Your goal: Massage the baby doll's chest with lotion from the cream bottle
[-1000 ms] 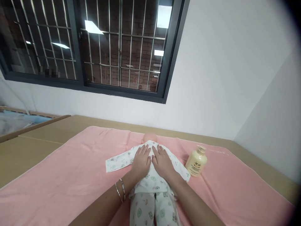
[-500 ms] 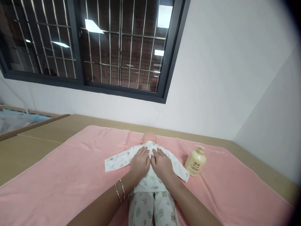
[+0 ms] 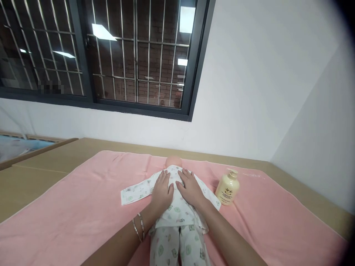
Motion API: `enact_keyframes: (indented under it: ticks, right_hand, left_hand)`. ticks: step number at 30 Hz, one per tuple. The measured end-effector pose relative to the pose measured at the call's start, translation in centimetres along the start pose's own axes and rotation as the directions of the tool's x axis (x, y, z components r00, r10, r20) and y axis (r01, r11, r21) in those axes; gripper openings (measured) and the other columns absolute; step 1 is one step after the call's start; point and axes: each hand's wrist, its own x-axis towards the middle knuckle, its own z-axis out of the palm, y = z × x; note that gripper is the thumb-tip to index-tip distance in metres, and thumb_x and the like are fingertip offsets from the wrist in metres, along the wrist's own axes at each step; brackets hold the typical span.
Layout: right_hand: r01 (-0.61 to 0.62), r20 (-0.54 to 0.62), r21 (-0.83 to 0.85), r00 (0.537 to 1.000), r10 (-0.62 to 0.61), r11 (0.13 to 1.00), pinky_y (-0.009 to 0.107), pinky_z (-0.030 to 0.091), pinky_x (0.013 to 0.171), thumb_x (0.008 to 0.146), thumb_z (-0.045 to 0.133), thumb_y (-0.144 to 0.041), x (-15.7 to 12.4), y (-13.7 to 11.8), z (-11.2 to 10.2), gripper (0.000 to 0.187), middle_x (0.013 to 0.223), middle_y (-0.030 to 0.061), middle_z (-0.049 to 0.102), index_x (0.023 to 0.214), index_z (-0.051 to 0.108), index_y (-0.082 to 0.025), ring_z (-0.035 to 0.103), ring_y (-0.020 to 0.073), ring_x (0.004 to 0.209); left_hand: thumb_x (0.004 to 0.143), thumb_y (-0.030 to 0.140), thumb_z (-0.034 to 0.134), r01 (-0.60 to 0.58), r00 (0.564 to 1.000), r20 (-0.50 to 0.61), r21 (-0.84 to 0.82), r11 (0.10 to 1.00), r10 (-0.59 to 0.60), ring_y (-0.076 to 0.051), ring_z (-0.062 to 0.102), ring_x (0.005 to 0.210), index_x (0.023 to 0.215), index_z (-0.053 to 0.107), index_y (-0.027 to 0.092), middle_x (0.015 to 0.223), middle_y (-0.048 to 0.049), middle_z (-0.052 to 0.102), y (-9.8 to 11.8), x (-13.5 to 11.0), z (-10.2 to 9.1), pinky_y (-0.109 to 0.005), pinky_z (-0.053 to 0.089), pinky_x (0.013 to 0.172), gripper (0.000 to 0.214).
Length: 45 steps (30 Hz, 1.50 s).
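Note:
A baby doll (image 3: pixel 177 216) in a white printed top and trousers lies lengthwise in front of me, its head at the far end and its sleeves spread to both sides. My left hand (image 3: pixel 162 191) rests flat on the left part of its upper body, fingers stretched out and thumb apart. On the right part lies my right hand (image 3: pixel 190 186), also flat with the fingers extended. A strip of the doll's top shows between the two hands. Two silver bangles (image 3: pixel 138 227) circle my left wrist.
Under the doll spreads a pink cloth (image 3: pixel 91 207) on a wooden tabletop (image 3: pixel 39 181). A pale yellow pump bottle (image 3: pixel 227 187) stands by the doll's right-hand sleeve. Beyond are a white wall (image 3: pixel 235 92) and a barred window (image 3: pixel 133 55). Bluish bedding (image 3: pixel 22 146) lies at far left.
My hands have slid apart, from nearly touching at the middle of the doll's chest toward its sides. The view has shifted slightly.

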Motion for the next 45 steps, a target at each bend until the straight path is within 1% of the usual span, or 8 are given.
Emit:
enact_keyframes:
  ticks: [8, 15, 21, 27, 33, 37, 42, 45]
  right_hand:
    - [0.075, -0.268, -0.045, 0.96, -0.084, 0.996, 0.045, 0.017, 0.117, 0.094, 0.038, -0.024, -0.4, -1.6, -0.8, 0.054, 0.154, 0.0102, 0.02, 0.146, 0.034, -0.009, 0.012, 0.0233, 0.142]
    - [0.152, 0.053, -0.009, 0.987, -0.151, 0.988, 0.046, 0.019, 0.116, 0.096, 0.044, -0.028, -0.7, -1.7, 0.6, 0.05, 0.151, 0.0103, 0.028, 0.143, 0.042, -0.013, 0.018, 0.0256, 0.141]
    - [0.131, -0.121, -0.041, 0.983, -0.135, 0.99, 0.045, 0.015, 0.117, 0.093, 0.046, -0.024, -0.5, -1.7, -0.1, 0.055, 0.154, 0.0098, 0.019, 0.145, 0.037, -0.012, 0.012, 0.0238, 0.143]
    - [0.141, 0.091, -0.022, 0.986, -0.138, 0.99, 0.044, 0.016, 0.117, 0.093, 0.047, -0.023, -0.6, -2.4, -0.6, 0.05, 0.15, 0.0114, 0.031, 0.142, 0.044, -0.012, 0.018, 0.0255, 0.141]
    - [0.15, 0.052, -0.046, 0.988, -0.148, 0.988, 0.041, 0.014, 0.118, 0.096, 0.045, -0.026, -0.5, -2.9, -2.0, 0.052, 0.152, 0.0094, 0.025, 0.145, 0.039, -0.011, 0.014, 0.023, 0.142]
    - [0.152, 0.156, -0.049, 0.977, -0.142, 0.987, 0.041, 0.019, 0.116, 0.099, 0.038, -0.024, -0.5, -2.5, -1.7, 0.049, 0.151, 0.0141, 0.027, 0.145, 0.038, -0.007, 0.019, 0.024, 0.141]
    - [0.197, 0.183, 0.073, 0.961, -0.207, 0.978, 0.036, 0.027, 0.114, 0.096, 0.041, -0.02, -0.8, -2.9, -7.0, 0.046, 0.145, 0.0081, 0.04, 0.141, 0.045, -0.015, 0.035, 0.0211, 0.135]
    - [0.057, 0.066, 0.16, 0.995, -0.069, 0.985, 0.035, 0.038, 0.105, 0.099, 0.038, -0.029, -1.7, -2.9, -12.1, 0.043, 0.138, 0.0044, 0.049, 0.14, 0.048, -0.021, 0.045, 0.0225, 0.128]
  left_hand:
    - [0.095, 0.027, 0.033, -0.058, 0.996, -0.076, -0.071, 0.996, 0.053, -0.026, 0.035, 0.138, 0.14, 0.041, 0.015, 0.145, -0.0121, 0.045, 0.1, -0.3, -0.5, -0.052, 0.032, 0.114, 0.047]
    - [0.096, 0.027, 0.032, -0.081, 0.992, -0.104, -0.06, 0.995, 0.074, -0.026, 0.029, 0.141, 0.143, 0.035, 0.013, 0.148, -0.0144, 0.04, 0.2, -0.3, -0.7, -0.051, 0.03, 0.115, 0.049]
    - [0.096, 0.026, 0.032, -0.09, 0.991, -0.104, -0.02, 0.996, 0.088, -0.025, 0.029, 0.141, 0.142, 0.035, 0.011, 0.147, -0.0155, 0.041, 0.1, -0.3, -0.5, -0.052, 0.028, 0.116, 0.048]
    - [0.096, 0.023, 0.032, -0.128, 0.985, -0.115, 0.017, 0.992, 0.129, -0.025, 0.035, 0.139, 0.14, 0.039, 0.013, 0.142, -0.0139, 0.048, 0.3, 0.0, -0.8, -0.056, 0.023, 0.117, 0.046]
    - [0.096, 0.027, 0.035, -0.098, 0.989, -0.114, 0.004, 0.995, 0.098, -0.026, 0.039, 0.136, 0.139, 0.041, 0.014, 0.143, -0.0141, 0.047, 0.1, -0.1, -0.7, -0.053, 0.034, 0.113, 0.046]
    - [0.095, 0.029, 0.035, -0.071, 0.992, -0.109, -0.012, 0.997, 0.07, -0.026, 0.043, 0.133, 0.137, 0.044, 0.015, 0.141, -0.0137, 0.049, -0.3, 0.0, -0.5, -0.051, 0.039, 0.11, 0.045]
    - [0.094, 0.03, 0.037, -0.076, 0.991, -0.109, 0.006, 0.997, 0.076, -0.026, 0.048, 0.128, 0.132, 0.049, 0.017, 0.135, -0.0116, 0.055, -0.5, 0.2, -0.8, -0.051, 0.041, 0.107, 0.042]
    - [0.093, 0.031, 0.038, -0.08, 0.989, -0.124, 0.019, 0.997, 0.082, -0.027, 0.052, 0.122, 0.127, 0.054, 0.019, 0.129, -0.0103, 0.06, -0.2, 0.4, -1.5, -0.053, 0.041, 0.106, 0.039]
